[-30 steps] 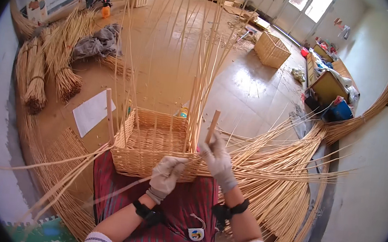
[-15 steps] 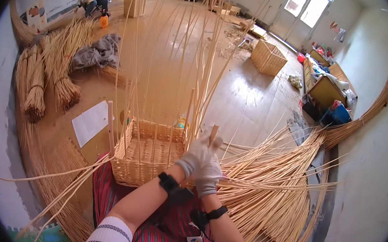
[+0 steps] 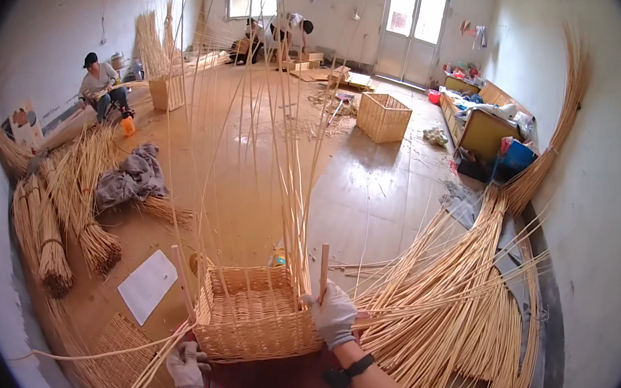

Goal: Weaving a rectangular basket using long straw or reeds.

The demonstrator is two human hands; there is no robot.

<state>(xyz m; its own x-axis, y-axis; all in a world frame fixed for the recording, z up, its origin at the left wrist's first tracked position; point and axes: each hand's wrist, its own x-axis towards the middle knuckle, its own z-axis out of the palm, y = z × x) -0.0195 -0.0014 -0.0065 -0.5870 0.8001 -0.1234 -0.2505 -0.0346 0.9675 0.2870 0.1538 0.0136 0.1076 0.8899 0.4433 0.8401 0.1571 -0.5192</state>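
A square wicker basket [image 3: 257,335], partly woven, sits tilted on my lap with long upright stakes [image 3: 291,192] rising from its far and right sides. My right hand [image 3: 333,318], in a whitish glove, is closed around the wooden corner post [image 3: 323,268] at the basket's near right corner. My left hand [image 3: 187,373], gloved too, grips the basket's lower left corner with bent fingers; its palm side is hidden. Loose willow strands [image 3: 163,361] run out from that corner beside it. Another wooden post [image 3: 183,279] stands at the left corner.
A large spread of willow rods [image 3: 450,317] lies to my right. Tied bundles [image 3: 50,260], a grey cloth [image 3: 132,177] and a white sheet [image 3: 147,286] are at left. Farther off stand a finished-looking basket [image 3: 383,118] and a seated person [image 3: 104,86]; others bend over work at the back.
My hands, together at the right corner before, are now apart: the left has moved to the lower left corner, the right stays at the right post. The view has tilted up and the basket has turned.
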